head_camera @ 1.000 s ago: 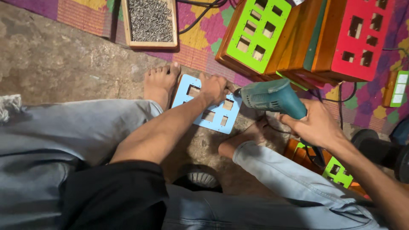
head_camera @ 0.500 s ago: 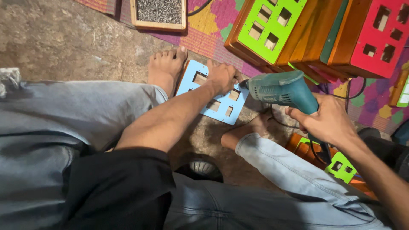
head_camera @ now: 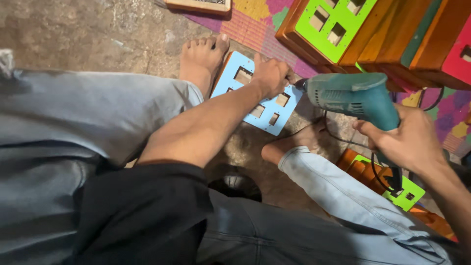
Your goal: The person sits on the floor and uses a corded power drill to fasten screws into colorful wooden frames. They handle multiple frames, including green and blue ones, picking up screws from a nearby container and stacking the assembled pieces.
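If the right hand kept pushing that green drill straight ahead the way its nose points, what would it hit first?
Probably the left hand, which presses on the light blue panel. The drill in the right hand points left at its knuckles; depth is hard to judge.

Open bare floor far left, free for passing. Blocked at centre by the left hand pressing on the light blue panel, with a bare foot just left of it. Crowded far right by stacked wooden boxes, close above the green drill gripped in the right hand. Narrow gap only between panel and second foot. Near side closed off by legs.
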